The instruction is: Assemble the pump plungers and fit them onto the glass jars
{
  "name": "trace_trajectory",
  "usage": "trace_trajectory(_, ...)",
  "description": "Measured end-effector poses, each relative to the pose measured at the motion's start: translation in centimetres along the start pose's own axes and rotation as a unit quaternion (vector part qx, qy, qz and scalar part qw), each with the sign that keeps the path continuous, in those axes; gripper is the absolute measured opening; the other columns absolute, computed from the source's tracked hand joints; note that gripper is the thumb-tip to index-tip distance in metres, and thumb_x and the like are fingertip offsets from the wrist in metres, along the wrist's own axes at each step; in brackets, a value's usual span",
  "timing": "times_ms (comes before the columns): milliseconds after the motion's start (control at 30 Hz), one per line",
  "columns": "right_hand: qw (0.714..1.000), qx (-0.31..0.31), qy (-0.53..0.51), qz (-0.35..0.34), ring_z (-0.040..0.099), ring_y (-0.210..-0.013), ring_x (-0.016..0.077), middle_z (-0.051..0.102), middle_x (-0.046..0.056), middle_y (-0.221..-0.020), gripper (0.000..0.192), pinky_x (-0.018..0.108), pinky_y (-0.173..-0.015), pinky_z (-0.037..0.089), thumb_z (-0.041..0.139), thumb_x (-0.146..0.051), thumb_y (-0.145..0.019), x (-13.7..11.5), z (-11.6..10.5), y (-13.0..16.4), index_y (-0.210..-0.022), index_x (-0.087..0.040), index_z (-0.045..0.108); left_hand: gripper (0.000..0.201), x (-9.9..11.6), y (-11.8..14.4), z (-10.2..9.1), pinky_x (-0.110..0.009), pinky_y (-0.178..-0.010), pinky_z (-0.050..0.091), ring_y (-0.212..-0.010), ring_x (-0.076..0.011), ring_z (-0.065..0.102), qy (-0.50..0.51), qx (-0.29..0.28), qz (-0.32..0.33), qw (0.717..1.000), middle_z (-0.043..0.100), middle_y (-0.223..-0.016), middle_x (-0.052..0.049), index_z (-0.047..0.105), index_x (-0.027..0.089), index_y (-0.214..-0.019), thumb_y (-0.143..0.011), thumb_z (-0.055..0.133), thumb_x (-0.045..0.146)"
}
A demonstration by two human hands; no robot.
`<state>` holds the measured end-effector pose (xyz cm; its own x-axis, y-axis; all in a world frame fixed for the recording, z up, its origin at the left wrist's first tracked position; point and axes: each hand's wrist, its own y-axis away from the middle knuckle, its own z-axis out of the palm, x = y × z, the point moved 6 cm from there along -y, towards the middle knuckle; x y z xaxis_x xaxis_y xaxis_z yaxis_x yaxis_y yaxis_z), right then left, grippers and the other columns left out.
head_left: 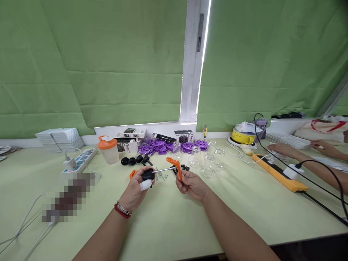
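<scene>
while green blinds (108,72) back the pale table (174,224), left hand (136,192) fingers grip a black knob (148,175), right hand (191,185) an orange bracket (176,166).

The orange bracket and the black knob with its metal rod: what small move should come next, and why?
Probably push the rod further into the orange bracket. The left hand holds the black knob, the right hand holds the bracket, and the rod tip already meets it.
</scene>
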<state>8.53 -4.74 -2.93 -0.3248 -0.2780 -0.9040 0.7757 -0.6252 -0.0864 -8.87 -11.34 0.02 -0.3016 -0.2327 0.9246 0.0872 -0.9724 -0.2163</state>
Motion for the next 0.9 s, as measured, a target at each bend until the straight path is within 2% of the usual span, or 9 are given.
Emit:
trace_trajectory(100, 1.0, 0.001, 0.007, 0.012, 0.035, -0.046, 0.0071, 0.053, -0.001, -0.06, 0.032, 0.023, -0.046, 0.02, 0.067, -0.044, -0.075, 0.2, 0.0, -0.1, -0.074, -0.018, 0.048, 0.042, 0.1, 0.0, -0.1, -0.026, -0.07, 0.041, -0.072, -0.0112, 0.052, 0.019, -0.006, -0.002, 1.0, 0.057, -0.099, -0.002, 0.058, 0.024, -0.102, -0.063, 0.071, 0.015)
trace_trajectory(300, 0.993, -0.024, 0.082, 0.076, 0.037, -0.044, 0.0052, 0.055, -0.001, -0.059, 0.031, 0.021, -0.046, 0.022, 0.066, -0.043, -0.075, 2.0, 0.6, 0.1, -0.077, -0.015, 0.053, 0.044, -1.0, 0.3, 0.8, -0.026, -0.072, 0.04, -0.075, -0.0119, 0.05, -0.035, -0.069, -0.024, 0.997, 0.057, -0.092, -0.001, 0.056, 0.024, -0.105, -0.065, 0.072, 0.016)
trace_trajectory(433, 0.989, -0.031, 0.105, 0.104, 0.038, -0.046, 0.0051, 0.056, -0.001, -0.061, 0.032, 0.02, -0.047, 0.024, 0.067, -0.044, -0.074, 3.0, 0.7, 0.3, -0.078, -0.015, 0.054, 0.043, -1.5, 0.7, 1.6, -0.028, -0.074, 0.041, -0.084, -0.0159, 0.051, -0.089, -0.095, -0.037, 0.991, 0.057, -0.1, -0.005, 0.057, 0.022, -0.104, -0.064, 0.073, 0.018)
trace_trajectory(533, 0.987, -0.029, 0.114, 0.112, 0.038, -0.046, 0.0048, 0.057, -0.001, -0.06, 0.033, 0.02, -0.046, 0.024, 0.067, -0.045, -0.074, 3.3, 0.7, 0.4, -0.077, -0.015, 0.053, 0.042, -1.5, 0.8, 2.0, -0.028, -0.076, 0.041, -0.087, -0.0181, 0.052, -0.073, -0.102, -0.039, 0.991, 0.059, -0.099, -0.006, 0.06, 0.021, -0.103, -0.064, 0.074, 0.025)
trace_trajectory(667, 0.984, -0.03, 0.126, 0.126, 0.037, -0.044, 0.0045, 0.056, -0.002, -0.058, 0.034, 0.02, -0.045, 0.024, 0.066, -0.046, -0.074, 3.5, 0.8, 0.3, -0.075, -0.016, 0.052, 0.038, -1.8, 0.6, 1.3, -0.031, -0.075, 0.041, -0.085, -0.0196, 0.054, -0.013, -0.052, -0.052, 0.997, 0.062, -0.096, -0.01, 0.066, 0.017, -0.099, -0.079, 0.056, 0.048)
trace_trajectory(767, 0.982, -0.017, 0.139, 0.128, 0.037, -0.044, 0.0044, 0.056, -0.002, -0.059, 0.034, 0.02, -0.043, 0.023, 0.066, -0.047, -0.073, 3.7, 0.8, 0.0, -0.075, -0.015, 0.053, 0.032, -1.9, 0.4, 0.8, -0.028, -0.07, 0.041, -0.08, -0.0175, 0.053, 0.001, -0.019, -0.066, 0.998, 0.063, -0.09, -0.009, 0.07, 0.016, -0.092, -0.081, 0.055, 0.043)
trace_trajectory(900, 0.977, 0.06, 0.175, 0.109, 0.036, -0.043, 0.0054, 0.053, -0.003, -0.06, 0.035, 0.02, -0.042, 0.024, 0.054, -0.05, -0.081, 4.1, 0.0, -0.7, -0.083, -0.016, 0.056, 0.027, -1.0, 0.0, -0.2, -0.025, -0.065, 0.04, -0.076, -0.0153, 0.051, 0.037, 0.038, -0.035, 0.998, 0.063, -0.088, -0.008, 0.07, 0.014, -0.09, -0.08, 0.06, 0.036)
